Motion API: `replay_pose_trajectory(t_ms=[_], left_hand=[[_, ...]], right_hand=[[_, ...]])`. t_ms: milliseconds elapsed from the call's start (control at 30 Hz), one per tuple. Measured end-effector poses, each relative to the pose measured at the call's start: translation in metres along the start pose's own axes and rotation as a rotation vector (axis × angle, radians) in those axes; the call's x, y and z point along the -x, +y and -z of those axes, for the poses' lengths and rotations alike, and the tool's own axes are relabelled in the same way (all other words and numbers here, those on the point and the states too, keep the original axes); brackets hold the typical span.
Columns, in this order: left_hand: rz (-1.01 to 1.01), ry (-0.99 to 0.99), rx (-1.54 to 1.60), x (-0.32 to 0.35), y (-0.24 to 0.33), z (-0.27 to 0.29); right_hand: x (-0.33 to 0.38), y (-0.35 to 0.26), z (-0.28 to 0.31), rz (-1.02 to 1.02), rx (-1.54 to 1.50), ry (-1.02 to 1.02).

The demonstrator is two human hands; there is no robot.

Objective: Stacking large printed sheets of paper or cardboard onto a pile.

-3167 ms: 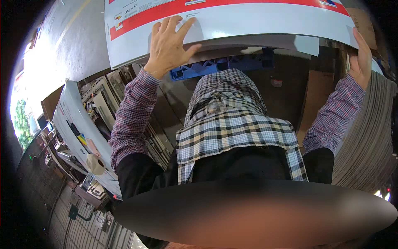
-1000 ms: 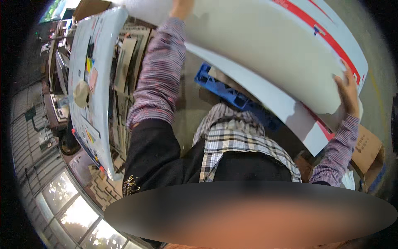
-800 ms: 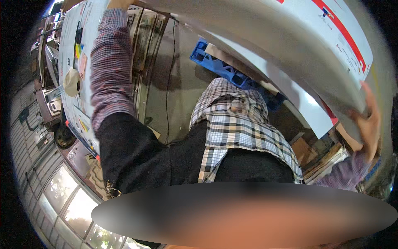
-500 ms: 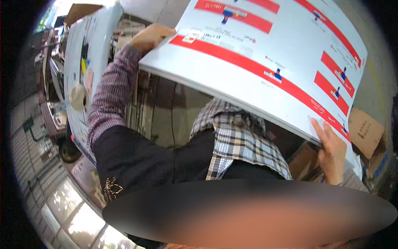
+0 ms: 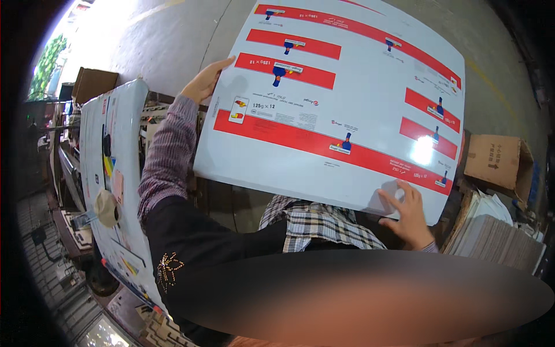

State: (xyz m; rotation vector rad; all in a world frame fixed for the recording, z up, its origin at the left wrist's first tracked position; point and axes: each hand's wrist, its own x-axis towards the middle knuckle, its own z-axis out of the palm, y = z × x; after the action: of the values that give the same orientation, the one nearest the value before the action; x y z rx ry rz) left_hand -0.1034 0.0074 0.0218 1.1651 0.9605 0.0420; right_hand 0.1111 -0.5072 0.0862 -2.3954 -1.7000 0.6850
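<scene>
A grey concrete floor fills the upper part of the view, with daylight at the far left. At the person's left stands a pale printed panel; a brown cardboard box and a stack of flat grey sheets sit at the right.

The person holds a large white printed sheet with red bands up before the chest, face toward the camera. Its long axis runs from the upper left down to the lower right, and the print appears upside down.

The left hand grips the sheet's left edge, fingers curled behind it. The right hand lies at the lower right corner, fingers spread flat on the printed face.

Open floor lies beyond the sheet's top edge; its right edge comes near the box.
</scene>
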Motion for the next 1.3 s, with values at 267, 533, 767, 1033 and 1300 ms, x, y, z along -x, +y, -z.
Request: replay_pose_trajectory(t_ms=[267,533,767,1033,1300], left_hand=[[-0.228,0.127,-0.216,-0.013,0.026,-0.02],[-0.566,0.149,-0.458,0.121,0.042,-0.069],[-0.497,0.215,-0.312,0.104,0.009,-0.05],[-0.653,0.61,-1.008,0.056,0.08,-0.011],[-1.343,0.124,-1.526,0.009,0.217,-0.195]], right_hand=[[-0.186,0.102,0.12,-0.12,0.167,0.026],[-0.404,0.162,0.203,0.204,-0.336,0.428],[-0.371,0.128,0.277,0.13,0.106,-0.147],[-0.273,0.066,0.258,0.36,0.066,0.093],[-0.166,-0.012,0.122,0.091,0.391,0.648]])
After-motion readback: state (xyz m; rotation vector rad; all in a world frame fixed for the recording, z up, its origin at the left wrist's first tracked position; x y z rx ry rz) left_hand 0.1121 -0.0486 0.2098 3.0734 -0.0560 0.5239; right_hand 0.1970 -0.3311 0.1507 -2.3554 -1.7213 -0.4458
